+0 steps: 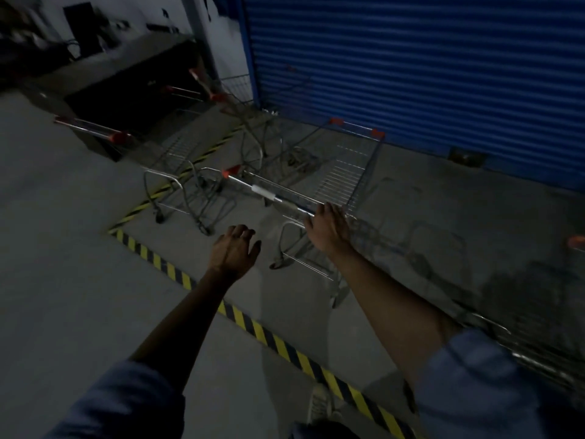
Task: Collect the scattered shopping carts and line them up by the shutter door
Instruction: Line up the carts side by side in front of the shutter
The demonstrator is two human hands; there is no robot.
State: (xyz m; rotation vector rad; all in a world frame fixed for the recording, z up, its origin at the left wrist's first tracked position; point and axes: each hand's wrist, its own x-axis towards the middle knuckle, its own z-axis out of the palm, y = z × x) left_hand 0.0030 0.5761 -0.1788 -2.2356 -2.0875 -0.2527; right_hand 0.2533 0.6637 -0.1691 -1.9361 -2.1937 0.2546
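Note:
A wire shopping cart (345, 172) with red handle caps stands in front of me, its far end toward the blue shutter door (411, 68). My right hand (329, 229) rests on the right end of its handle bar (269, 194), fingers lying over the bar. My left hand (234, 251) hovers below the bar with loosely curled fingers and holds nothing. Two more carts (177, 160) stand to the left, and another cart (240, 99) sits near the shutter's left corner.
Yellow-and-black hazard tape (259, 331) runs diagonally across the concrete floor. A dark counter (126, 83) stands at the back left. Part of another cart (538, 353) lies along my right side, with a red cap (577, 240) at the right edge.

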